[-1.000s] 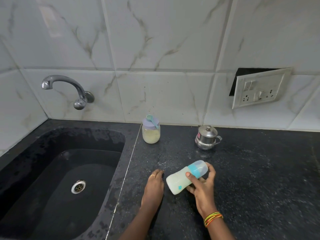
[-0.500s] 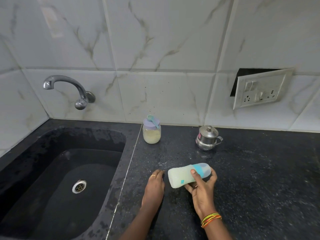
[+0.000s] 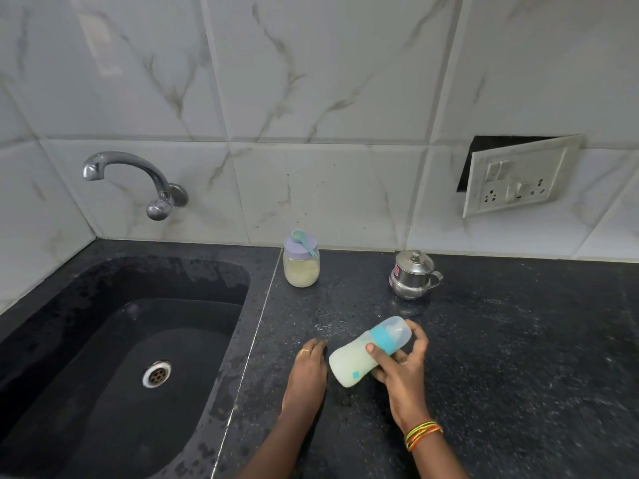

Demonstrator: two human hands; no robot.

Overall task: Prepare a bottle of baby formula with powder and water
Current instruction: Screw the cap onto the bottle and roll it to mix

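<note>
Capped milky bottle (image 3: 359, 357) — tilted, held

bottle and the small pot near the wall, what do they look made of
Bottle: looks like translucent plastic with a frosted, matte finish, since the pale liquid inside shows dimly through the wall. Pot: probably stainless steel, polished, judging by its silvery colour and bright mirror-like reflections.

Soft, even light, perhaps from overhead, leaves the marble wall tiles (image 3: 311, 81) pale and flat, puts a dull sheen on the wet black counter (image 3: 518, 340) and small glints on the tap (image 3: 131, 167) and steel pot (image 3: 413, 276), while the sink basin (image 3: 103, 340) is dim. Wide-angle bending curves the tile joints toward the edges, and the bottle (image 3: 356, 361) and right hand (image 3: 403, 375) look slightly motion-smeared.
</note>
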